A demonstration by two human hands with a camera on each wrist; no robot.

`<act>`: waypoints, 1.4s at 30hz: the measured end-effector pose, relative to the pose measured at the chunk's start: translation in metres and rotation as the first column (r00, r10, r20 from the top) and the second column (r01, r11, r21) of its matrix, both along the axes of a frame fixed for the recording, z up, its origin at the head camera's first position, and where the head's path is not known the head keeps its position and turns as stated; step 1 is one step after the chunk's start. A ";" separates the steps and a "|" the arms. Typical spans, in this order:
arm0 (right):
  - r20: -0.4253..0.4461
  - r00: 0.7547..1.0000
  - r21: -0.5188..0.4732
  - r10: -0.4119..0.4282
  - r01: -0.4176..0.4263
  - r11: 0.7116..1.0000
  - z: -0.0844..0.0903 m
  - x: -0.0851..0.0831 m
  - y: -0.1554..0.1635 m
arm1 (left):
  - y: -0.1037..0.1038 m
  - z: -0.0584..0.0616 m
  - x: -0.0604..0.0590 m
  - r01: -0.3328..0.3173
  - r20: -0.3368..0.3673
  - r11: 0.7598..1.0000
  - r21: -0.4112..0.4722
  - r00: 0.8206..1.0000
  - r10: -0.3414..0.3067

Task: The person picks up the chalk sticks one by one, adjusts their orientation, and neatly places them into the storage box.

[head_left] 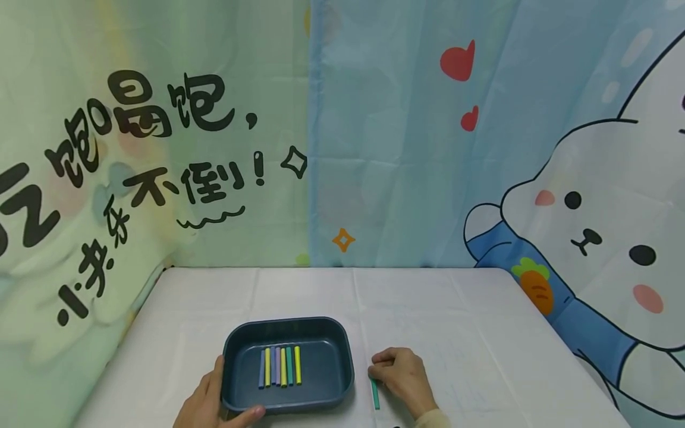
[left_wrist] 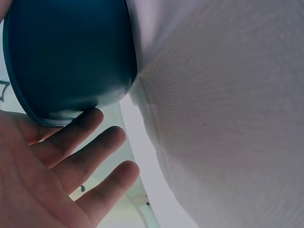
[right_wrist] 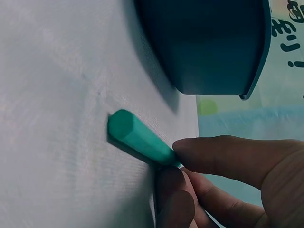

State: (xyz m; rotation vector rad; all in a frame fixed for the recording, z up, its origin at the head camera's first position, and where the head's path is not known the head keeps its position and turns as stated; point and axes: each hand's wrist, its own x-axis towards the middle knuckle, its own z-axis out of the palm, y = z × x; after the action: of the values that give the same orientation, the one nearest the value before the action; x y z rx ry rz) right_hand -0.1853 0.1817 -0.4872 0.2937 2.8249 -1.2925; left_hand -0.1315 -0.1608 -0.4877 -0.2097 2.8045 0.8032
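Observation:
A dark blue tray (head_left: pixel 333 380) stands on the white-covered table. In it lie several thin blue, yellow, purple and green sticks, side by side. My left hand (head_left: pixel 210 397) rests against the tray's front left corner, thumb along the front wall and fingers at the left side. The left wrist view shows its fingers (left_wrist: pixel 97 152) spread and fairly straight, some touching the tray wall. Right of the tray, my right hand (head_left: pixel 402 375) pinches the far end of a green chalk stick (right_wrist: pixel 142 140) between thumb and fingertips. The stick's near end points toward me, close over the cloth.
A white cloth (head_left: pixel 428 309) covers the table. Behind it hangs a green and blue curtain (head_left: pixel 385 148) with dark lettering, hearts and a cartoon rabbit. The curtain also runs down the table's left side.

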 end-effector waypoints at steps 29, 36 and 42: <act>0.038 0.999 -0.034 -0.031 0.032 0.999 0.002 -0.008 0.006 | 0.000 -0.001 -0.001 -0.012 0.002 1.000 -0.016 1.000 0.012; 0.043 0.999 -0.039 -0.021 0.023 0.999 0.006 -0.010 0.007 | 0.000 -0.003 -0.001 -0.011 -0.001 1.000 -0.019 1.000 0.011; 0.037 0.999 -0.086 -0.010 0.013 0.996 0.012 -0.015 0.008 | -0.001 -0.003 -0.001 -0.006 -0.014 1.000 -0.024 1.000 0.006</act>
State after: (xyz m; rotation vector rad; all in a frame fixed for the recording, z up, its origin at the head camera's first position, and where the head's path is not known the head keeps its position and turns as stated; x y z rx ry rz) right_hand -0.1999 0.1900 -0.4751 0.3288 2.7326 -1.3911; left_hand -0.1324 -0.1614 -0.4912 -0.2174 2.8290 0.7759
